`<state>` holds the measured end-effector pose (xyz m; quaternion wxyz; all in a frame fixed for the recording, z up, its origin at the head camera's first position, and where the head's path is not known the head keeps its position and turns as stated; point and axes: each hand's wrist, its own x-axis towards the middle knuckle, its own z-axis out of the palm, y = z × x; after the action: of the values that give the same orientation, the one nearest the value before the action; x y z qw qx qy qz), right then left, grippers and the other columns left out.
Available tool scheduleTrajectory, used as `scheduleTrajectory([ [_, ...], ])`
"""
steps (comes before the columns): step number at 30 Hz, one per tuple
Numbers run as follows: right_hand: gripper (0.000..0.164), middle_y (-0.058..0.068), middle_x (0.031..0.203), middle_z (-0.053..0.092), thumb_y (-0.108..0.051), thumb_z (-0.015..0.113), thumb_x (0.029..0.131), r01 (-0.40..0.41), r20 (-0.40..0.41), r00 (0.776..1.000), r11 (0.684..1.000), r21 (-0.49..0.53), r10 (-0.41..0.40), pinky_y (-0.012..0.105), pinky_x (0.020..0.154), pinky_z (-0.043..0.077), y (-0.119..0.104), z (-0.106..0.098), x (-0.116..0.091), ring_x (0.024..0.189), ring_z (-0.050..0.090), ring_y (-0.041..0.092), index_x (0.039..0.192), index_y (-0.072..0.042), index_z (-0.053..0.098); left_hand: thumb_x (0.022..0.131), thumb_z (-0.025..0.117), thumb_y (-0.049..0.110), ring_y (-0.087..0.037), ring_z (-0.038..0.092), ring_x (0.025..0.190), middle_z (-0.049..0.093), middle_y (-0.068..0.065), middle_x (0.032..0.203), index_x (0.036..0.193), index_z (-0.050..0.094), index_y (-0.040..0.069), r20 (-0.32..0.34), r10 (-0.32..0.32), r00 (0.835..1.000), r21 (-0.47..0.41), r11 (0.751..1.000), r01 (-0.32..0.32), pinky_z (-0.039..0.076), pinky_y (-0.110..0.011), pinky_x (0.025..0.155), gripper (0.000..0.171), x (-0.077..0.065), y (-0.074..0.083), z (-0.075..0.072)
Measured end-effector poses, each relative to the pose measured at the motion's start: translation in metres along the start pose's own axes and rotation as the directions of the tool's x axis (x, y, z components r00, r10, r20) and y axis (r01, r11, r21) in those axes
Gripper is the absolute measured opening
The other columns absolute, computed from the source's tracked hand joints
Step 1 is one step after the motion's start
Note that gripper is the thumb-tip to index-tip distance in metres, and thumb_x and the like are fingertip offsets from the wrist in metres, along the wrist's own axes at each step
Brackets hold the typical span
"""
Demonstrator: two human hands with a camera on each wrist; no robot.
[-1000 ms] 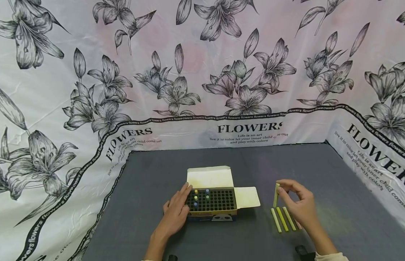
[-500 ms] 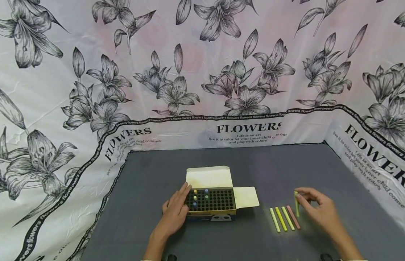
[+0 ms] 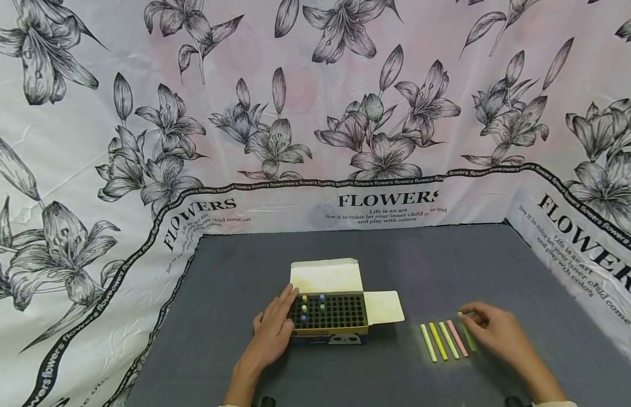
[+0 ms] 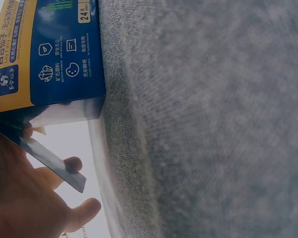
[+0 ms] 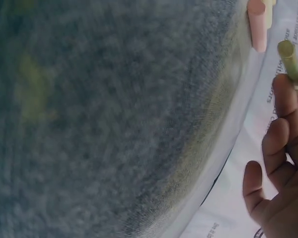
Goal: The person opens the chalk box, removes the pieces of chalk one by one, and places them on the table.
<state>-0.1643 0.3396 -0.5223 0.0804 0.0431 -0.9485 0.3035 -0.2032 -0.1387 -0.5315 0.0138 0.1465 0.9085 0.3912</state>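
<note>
"How is your right hand [image 3: 498,330]?"
"It pinches a yellow-green chalk stick [image 5: 288,55] between thumb and fingertips, just right of the pink chalk stick [image 3: 457,338] lying on the counter [image 3: 239,260]."
"And your left hand [image 3: 271,332]?"
"Its fingers stretch out nearly straight against the left side of your chalk box [image 3: 317,333]."

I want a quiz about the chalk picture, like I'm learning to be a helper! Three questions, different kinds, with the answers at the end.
1. True or false: the chalk box is closed.
2. How many chalk sticks lie in the row to the left of the yellow-green stick that the right hand pinches?
3. Which colour is the stick in that row closest to the right hand? A) blue B) pink C) black

Key:
1. False; its flaps are folded out.
2. Four.
3. B, the pink stick.
</note>
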Motion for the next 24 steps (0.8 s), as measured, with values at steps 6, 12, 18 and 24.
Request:
scheduleTrajectory([
  [6, 0.022, -0.009, 0.066, 0.065, -0.028, 0.069, 0.096, -0.036, 0.122, 0.991, 0.993, -0.114, 0.050, 0.028, 0.053, 0.038, 0.002, 0.001, 0.004, 0.048, 0.047, 0.003, 0.107, -0.009, 0.075, 0.103, 0.034, 0.010, -0.048, 0.019, 0.154, 0.021, -0.002, 0.172, 0.163, 0.029, 0.024, 0.001, 0.010, 1.000, -0.002, 1.000, -0.010, 0.009, -0.077, 0.108, 0.062, 0.001, 0.000, -0.001],
  [12, 0.019, -0.011, 0.063, 0.062, -0.027, 0.070, 0.094, -0.036, 0.166, 0.984, 0.980, -0.195, 0.069, 0.042, 0.064, 0.046, 0.001, 0.003, 0.006, 0.052, 0.051, 0.007, 0.103, -0.011, 0.076, 0.102, 0.035, 0.009, -0.048, 0.019, 0.154, 0.021, -0.003, 0.172, 0.163, 0.030, 0.022, 0.003, 0.010, 1.000, -0.004, 1.000, -0.010, 0.009, -0.077, 0.107, 0.062, 0.000, 0.000, -0.001],
  [18, 0.018, -0.005, 0.076, 0.072, -0.024, 0.071, 0.091, -0.035, 0.176, 0.981, 0.972, -0.233, 0.078, 0.038, 0.057, 0.051, 0.001, 0.005, 0.010, 0.061, 0.060, 0.008, 0.100, -0.009, 0.076, 0.102, 0.033, 0.009, -0.048, 0.018, 0.155, 0.020, -0.002, 0.172, 0.163, 0.029, 0.023, 0.006, -0.002, 1.000, -0.006, 1.000, 0.002, 0.008, -0.076, 0.108, 0.062, 0.000, 0.000, 0.000],
  [24, 0.021, -0.004, 0.077, 0.071, -0.027, 0.069, 0.093, -0.060, 0.184, 0.977, 0.970, -0.237, 0.105, 0.036, 0.055, 0.048, -0.001, 0.004, 0.011, 0.062, 0.059, 0.010, 0.102, -0.010, 0.075, 0.102, 0.033, 0.009, -0.048, 0.018, 0.155, 0.020, -0.002, 0.172, 0.163, 0.029, 0.024, 0.001, -0.002, 1.000, 0.000, 1.000, 0.002, 0.009, -0.077, 0.107, 0.063, 0.001, -0.001, 0.000],
])
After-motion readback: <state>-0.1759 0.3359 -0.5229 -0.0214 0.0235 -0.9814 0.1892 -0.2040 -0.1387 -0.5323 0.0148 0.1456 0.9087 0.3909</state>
